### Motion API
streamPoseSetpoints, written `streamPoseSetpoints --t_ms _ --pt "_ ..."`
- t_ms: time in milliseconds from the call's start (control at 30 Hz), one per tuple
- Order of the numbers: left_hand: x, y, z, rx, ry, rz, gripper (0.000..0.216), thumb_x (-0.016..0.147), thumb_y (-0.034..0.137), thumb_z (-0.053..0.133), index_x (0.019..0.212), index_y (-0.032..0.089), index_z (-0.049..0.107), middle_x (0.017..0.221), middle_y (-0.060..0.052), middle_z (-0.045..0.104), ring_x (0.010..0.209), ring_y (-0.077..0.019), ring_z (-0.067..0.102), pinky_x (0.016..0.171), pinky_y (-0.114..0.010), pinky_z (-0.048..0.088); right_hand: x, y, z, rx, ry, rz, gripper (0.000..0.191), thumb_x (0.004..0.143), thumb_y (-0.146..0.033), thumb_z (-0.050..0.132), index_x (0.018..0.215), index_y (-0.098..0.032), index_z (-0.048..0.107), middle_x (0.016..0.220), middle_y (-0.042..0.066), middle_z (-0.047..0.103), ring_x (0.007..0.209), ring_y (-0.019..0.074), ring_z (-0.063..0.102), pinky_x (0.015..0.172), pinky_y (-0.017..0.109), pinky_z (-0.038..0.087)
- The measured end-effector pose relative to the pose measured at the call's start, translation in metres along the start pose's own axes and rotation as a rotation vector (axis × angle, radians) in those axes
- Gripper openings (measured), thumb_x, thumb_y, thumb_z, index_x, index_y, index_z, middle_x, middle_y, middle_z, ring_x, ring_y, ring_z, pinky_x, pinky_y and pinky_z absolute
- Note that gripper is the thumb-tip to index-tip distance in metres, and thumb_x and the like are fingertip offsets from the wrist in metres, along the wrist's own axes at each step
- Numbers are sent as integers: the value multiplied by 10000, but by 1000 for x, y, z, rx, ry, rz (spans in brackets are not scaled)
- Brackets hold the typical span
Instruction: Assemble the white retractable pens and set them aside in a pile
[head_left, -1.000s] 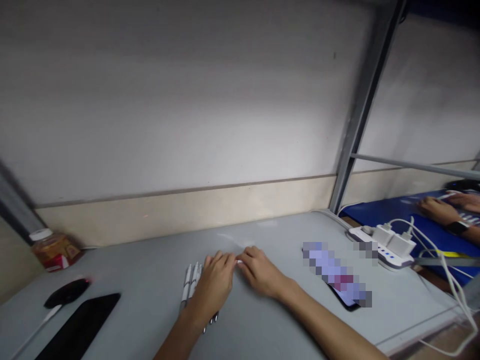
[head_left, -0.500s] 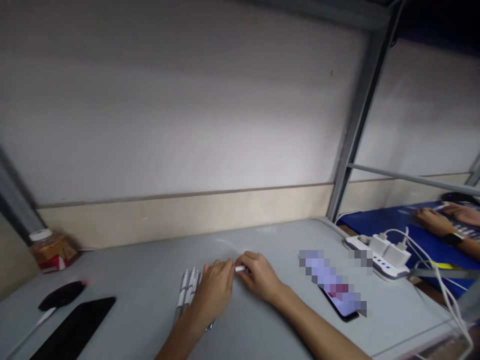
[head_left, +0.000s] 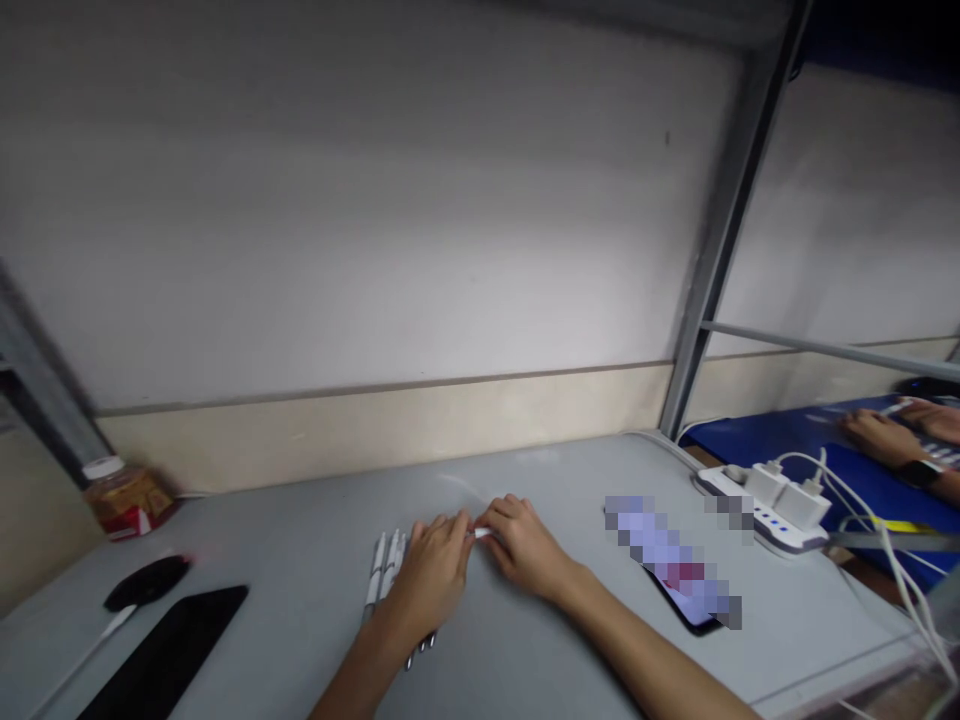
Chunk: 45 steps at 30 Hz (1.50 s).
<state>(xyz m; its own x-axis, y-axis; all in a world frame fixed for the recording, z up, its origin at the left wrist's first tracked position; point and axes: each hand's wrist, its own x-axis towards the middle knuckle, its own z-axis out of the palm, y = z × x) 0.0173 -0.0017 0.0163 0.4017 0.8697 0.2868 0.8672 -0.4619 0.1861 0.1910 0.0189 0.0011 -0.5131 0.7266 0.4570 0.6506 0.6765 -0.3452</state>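
White pen (head_left: 481,533) lies crosswise at lower centre, its ends pinched by left hand (head_left: 435,575) and right hand (head_left: 525,550).

Bare desk (head_left: 315,520) toward wall (head_left: 375,250) free; pens (head_left: 384,565) block left, phone (head_left: 694,608) right, power strip (head_left: 780,525) beyond.

One white pen (head_left: 481,532) horiz., mostly hidden, held low; row of white pens (head_left: 384,570) flat, side by side, just left.
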Motion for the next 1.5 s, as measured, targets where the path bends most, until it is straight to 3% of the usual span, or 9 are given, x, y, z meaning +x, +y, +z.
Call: streamPoseSetpoints --t_ms 167,367,600,1067,1233,1367,1500 --pt "1 1 3 12 -37 1 347 986 244 225 895 189 556 930 -66 649 887 -209 586 784 -348 368 1 4 2 16 18 2 160 846 -124 575 982 -193 624 943 47 607 924 196 494 823 309 356" --pt "2 -2 6 37 -36 11 381 990 251 208 880 184 567 889 -71 657 812 -202 598 713 -320 381 1 8 4 25 35 -14 151 848 -106 560 954 -191 627 929 45 605 883 186 503 809 303 357" --pt "1 -4 10 16 -13 9 384 992 295 211 873 192 561 877 -64 652 821 -197 601 732 -320 392 0 8 4 7 54 -18 143 843 -110 575 934 -206 629 919 43 595 871 182 504 807 303 348" --pt "0 -3 6 -70 33 77 317 978 287 281 1059 227 581 940 -48 660 912 -200 594 782 -327 394 1 12 4 46 117 9 217 804 -34 547 936 -192 616 919 45 578 893 181 519 796 286 376" --pt "1 -4 -5 -24 131 65 328 965 279 308 1094 253 608 890 -52 659 891 -201 589 796 -342 392 -1 20 -11 123 205 37 206 812 -46 522 920 -194 617 891 43 570 827 165 528 743 269 404" --pt "3 -7 -10 -185 225 6 299 954 313 330 1067 228 593 919 -46 661 874 -182 597 781 -312 422 0 26 -22 296 358 129 73 855 -193 557 886 -186 622 851 45 597 762 158 553 694 263 430" --pt "5 -7 -10 -475 213 -128 324 944 392 352 1128 230 563 641 39 567 572 -116 528 551 -220 383 4 30 -20 513 413 270 218 899 -309 512 1047 -178 604 842 43 648 687 150 591 636 261 447"
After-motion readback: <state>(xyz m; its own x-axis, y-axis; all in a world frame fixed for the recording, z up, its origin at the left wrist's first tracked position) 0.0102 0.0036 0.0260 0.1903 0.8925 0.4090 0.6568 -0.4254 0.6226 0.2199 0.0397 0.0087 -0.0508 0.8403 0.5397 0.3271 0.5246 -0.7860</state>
